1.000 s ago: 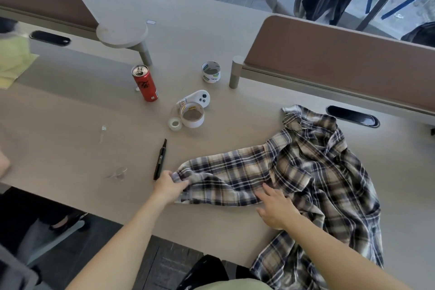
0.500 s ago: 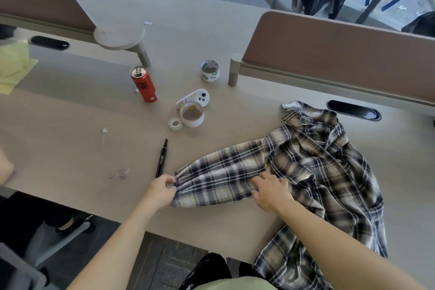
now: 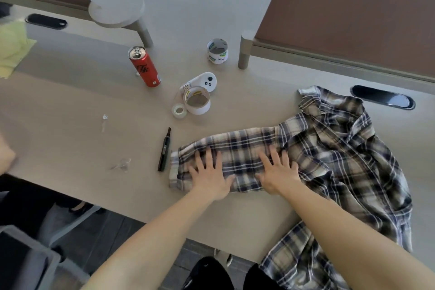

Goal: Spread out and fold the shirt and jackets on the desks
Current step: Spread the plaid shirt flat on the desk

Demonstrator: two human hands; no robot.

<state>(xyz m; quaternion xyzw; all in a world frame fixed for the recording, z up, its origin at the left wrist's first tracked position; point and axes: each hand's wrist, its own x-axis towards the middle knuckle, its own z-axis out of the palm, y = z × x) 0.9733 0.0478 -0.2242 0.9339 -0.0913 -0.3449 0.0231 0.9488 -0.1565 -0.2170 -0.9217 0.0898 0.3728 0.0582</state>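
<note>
Under both flat hands [image 3: 242, 172] lies the shirt [image 3: 329, 155] sleeve.

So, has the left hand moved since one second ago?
Yes. The left hand moved right, away from the black pen, onto the plaid shirt sleeve.

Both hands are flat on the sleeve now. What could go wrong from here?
1. The pen lies right beside the cuff; the left hand smoothing outward could knock it away or drag cloth over it.
2. Part of the shirt hangs over the near edge of the desk, so a tug might slide it off.
3. The shirt's body is bunched beside the right hand; folding now would likely trap creases.
</note>
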